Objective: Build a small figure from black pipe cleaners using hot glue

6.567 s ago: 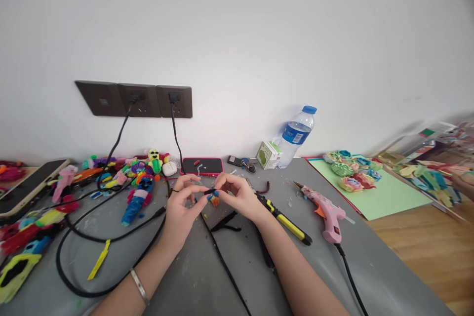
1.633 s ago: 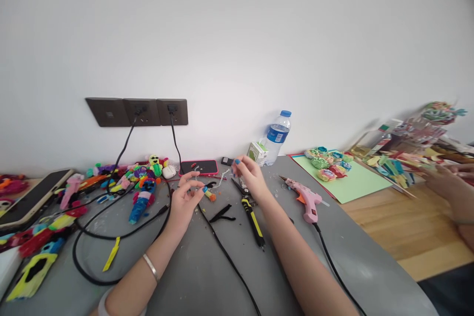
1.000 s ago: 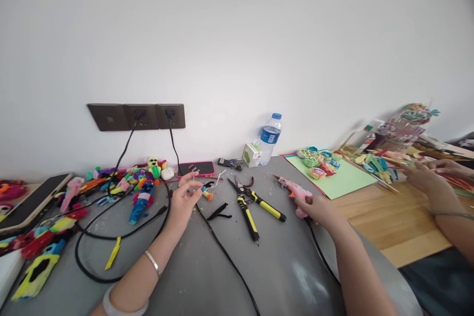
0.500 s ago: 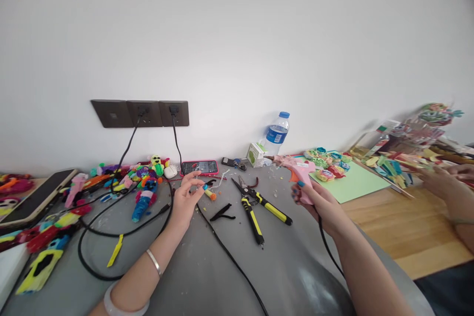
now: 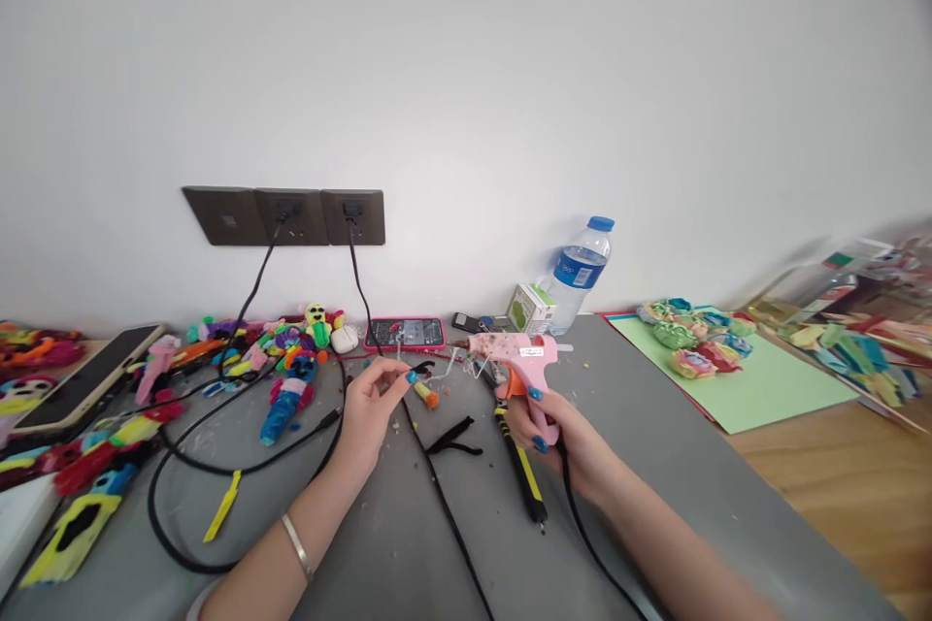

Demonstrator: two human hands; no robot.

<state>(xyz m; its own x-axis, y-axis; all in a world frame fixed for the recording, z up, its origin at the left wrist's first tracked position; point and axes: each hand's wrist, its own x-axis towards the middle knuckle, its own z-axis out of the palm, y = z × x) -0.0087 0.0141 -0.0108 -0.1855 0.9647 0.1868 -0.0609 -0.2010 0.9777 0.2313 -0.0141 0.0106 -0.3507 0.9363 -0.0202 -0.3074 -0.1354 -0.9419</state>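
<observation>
holding a pink glue gun [image 5: 534, 371] in the right hand [image 5: 572, 446], with fingers wrapped snugly round the handle; cannot tell whether squeezing the orange trigger [image 5: 515, 381]. pointing the nozzle [image 5: 466, 343] across toward the left hand [image 5: 375, 405], stopping short of touching. over there, pinching a small craft piece [image 5: 428, 395] between thumb and fingertips, nearly closed, showing bits of black, yellow and orange, too small to make out its shape. just beyond the left grip, seeing a phone [image 5: 408, 334] in a pink case on the grey table [image 5: 655, 495]. off to the left of that grip, running past a blue fuzzy figure [image 5: 283, 405], a colourful heap of figures [image 5: 240, 349] and a looped black cable [image 5: 152, 490] with a yellow tag [image 5: 223, 507]. between both grips, a little nearer, spotting a black fuzzy strip [image 5: 451, 436]. below the right grip, catching yellow-and-black cutters [image 5: 524, 468], partly covered. beyond the gun, finding a green-and-white box [image 5: 530, 309] beside a water bottle [image 5: 579, 277]. well right of the right grip, taking in crumpled paper flowers [image 5: 691, 361] on green paper [image 5: 782, 388].
</observation>
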